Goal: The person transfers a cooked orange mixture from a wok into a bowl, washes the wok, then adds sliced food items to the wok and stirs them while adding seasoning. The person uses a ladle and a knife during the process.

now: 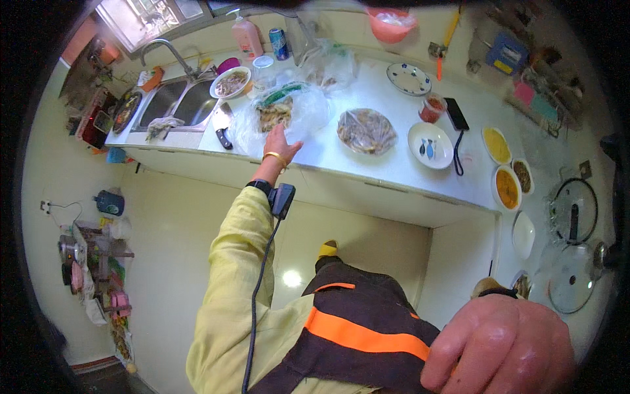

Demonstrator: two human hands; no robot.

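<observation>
My left hand (280, 147), with a gold bracelet, reaches over the counter edge; its fingertips are at the near side of an open clear plastic bag (315, 106) holding pale food pieces (275, 114). Whether the fingers touch the food is unclear; thumb and fingers are spread. A kitchen knife (223, 129) with a black handle lies left of the bag. To the right stands a plate of food under plastic wrap (366, 132). Close to the camera at lower right is my right hand (499, 344), back towards me, fingers curled; what its palm holds, if anything, is hidden.
A double sink (194, 103) with a cloth (165, 125) lies left. Behind are a bowl of food (230, 82), a pump bottle (247, 39) and a can (279, 44). Rightwards are a white plate (429, 143), a phone (456, 114), several filled bowls and glass lids (571, 280).
</observation>
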